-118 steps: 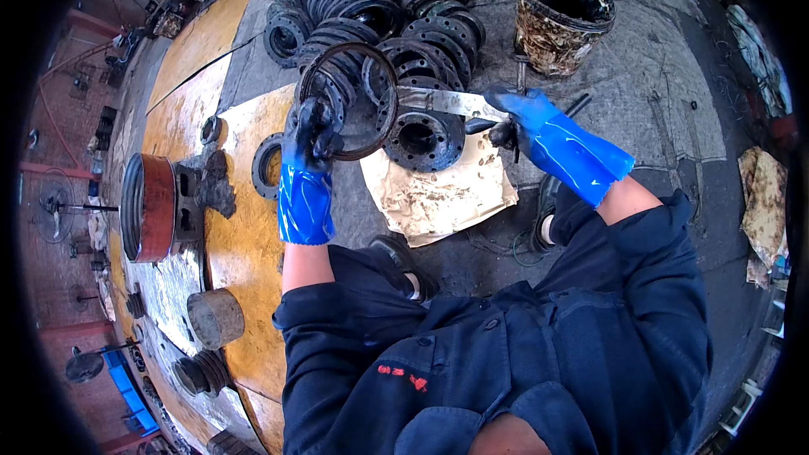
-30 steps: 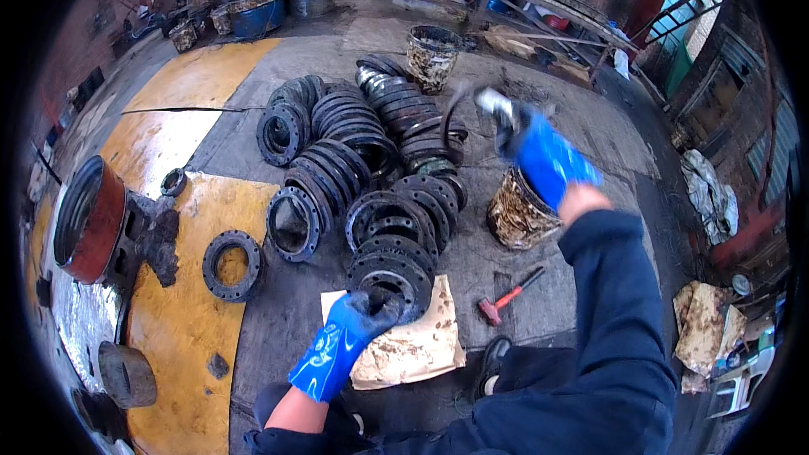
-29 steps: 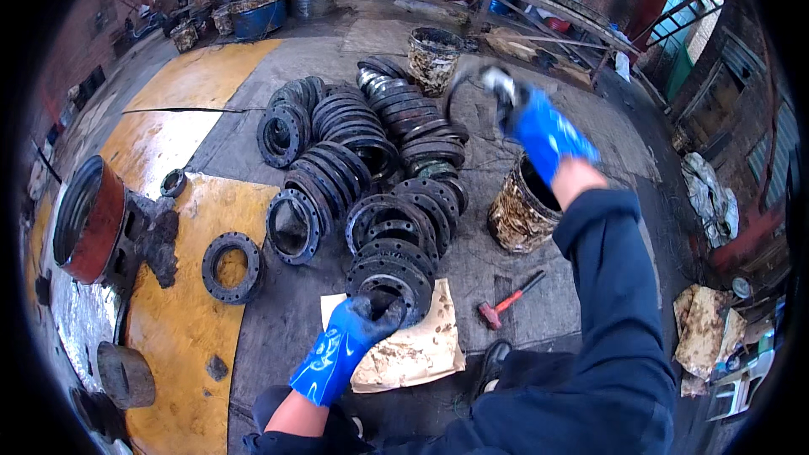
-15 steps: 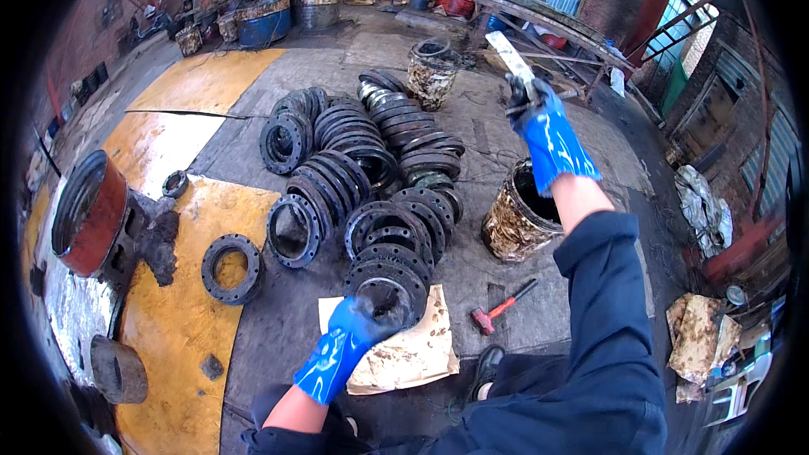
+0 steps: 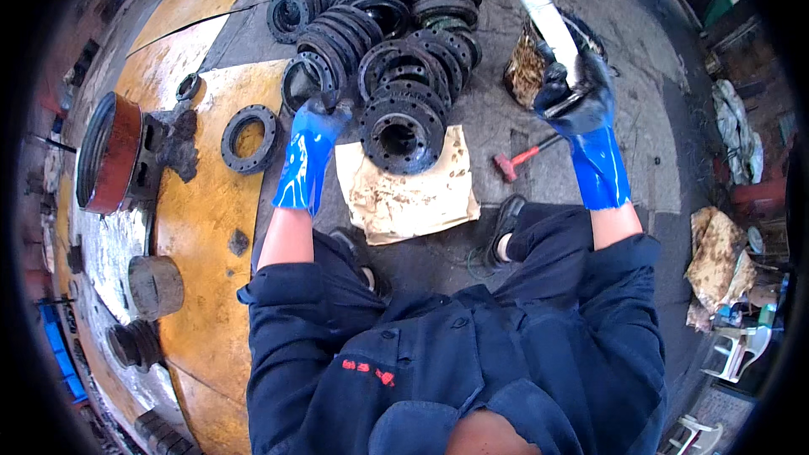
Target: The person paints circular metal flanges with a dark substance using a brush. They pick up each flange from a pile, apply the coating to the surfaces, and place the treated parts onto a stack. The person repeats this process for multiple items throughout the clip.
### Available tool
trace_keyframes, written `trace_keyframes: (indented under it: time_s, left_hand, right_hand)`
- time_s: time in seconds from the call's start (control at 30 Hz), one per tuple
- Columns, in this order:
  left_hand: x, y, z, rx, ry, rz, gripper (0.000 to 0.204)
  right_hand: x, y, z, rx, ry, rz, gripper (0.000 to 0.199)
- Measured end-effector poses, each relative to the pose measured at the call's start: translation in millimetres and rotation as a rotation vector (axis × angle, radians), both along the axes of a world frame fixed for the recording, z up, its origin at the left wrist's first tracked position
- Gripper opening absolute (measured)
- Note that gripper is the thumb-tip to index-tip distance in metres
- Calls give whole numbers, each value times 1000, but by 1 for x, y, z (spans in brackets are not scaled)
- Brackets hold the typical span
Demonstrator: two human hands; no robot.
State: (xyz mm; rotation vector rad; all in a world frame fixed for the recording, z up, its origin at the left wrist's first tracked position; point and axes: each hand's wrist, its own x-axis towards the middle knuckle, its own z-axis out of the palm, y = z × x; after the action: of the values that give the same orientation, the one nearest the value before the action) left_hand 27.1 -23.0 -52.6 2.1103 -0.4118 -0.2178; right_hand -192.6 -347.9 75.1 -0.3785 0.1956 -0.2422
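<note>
My right hand (image 5: 581, 105), in a blue glove with blackened fingers, is closed around a long, pale, flat strip (image 5: 549, 25) pointing up and away from me. Its far end is blurred, and its exact kind is unclear. Below it, a bucket (image 5: 524, 72) caked with brown grime is partly hidden. My left hand (image 5: 316, 131), gloved alike, has its thumb and fingers apart beside a dark flange ring (image 5: 291, 88); whether it touches the ring is unclear. Between my hands, a black flange with bolt holes (image 5: 427, 153) lies foremost in the pile, overlapping a stained tan paper sheet (image 5: 409, 211).
Several more flanges (image 5: 341, 29) lean in rows ahead. A red-headed hammer (image 5: 507, 167) lies right of the paper. On the left are a single ring (image 5: 231, 152) on yellow plate, a rusty red drum-shaped part (image 5: 116, 156) and a short cylinder (image 5: 158, 286). Stained cardboard (image 5: 715, 253) lies right.
The view has tipped down toward my body. My left hand has left the front flange and moved left. My right hand, still gripping the pale strip, has come nearer to me.
</note>
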Motion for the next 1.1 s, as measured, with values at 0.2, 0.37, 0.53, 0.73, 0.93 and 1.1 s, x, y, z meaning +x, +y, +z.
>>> trace_keyframes:
  time_s: [0.2, 0.37, 0.53, 0.73, 0.93, 1.1]
  left_hand:
    - [-3, -5, -26, 218, 22, -105, 32]
    - [1, 1, -59, 318, -139, -224, 35]
    - [5, -10, -85, 368, -255, -399, 37]
    - [-20, -34, -82, 393, 220, -443, 42]
    - [21, -60, -107, 603, -26, -613, 45]
    - [50, -121, -128, 472, -119, -476, 47]
  right_hand:
    - [-3, -11, -89, 41, 241, 65, 44]
    - [8, -11, -110, -252, 529, -70, 48]
    - [17, -31, -168, -511, 528, -41, 34]
    - [50, -92, -217, -1073, 682, 187, 30]
    - [84, -124, -258, -1071, 590, 411, 27]
    - [88, -130, -303, -998, 506, 345, 33]
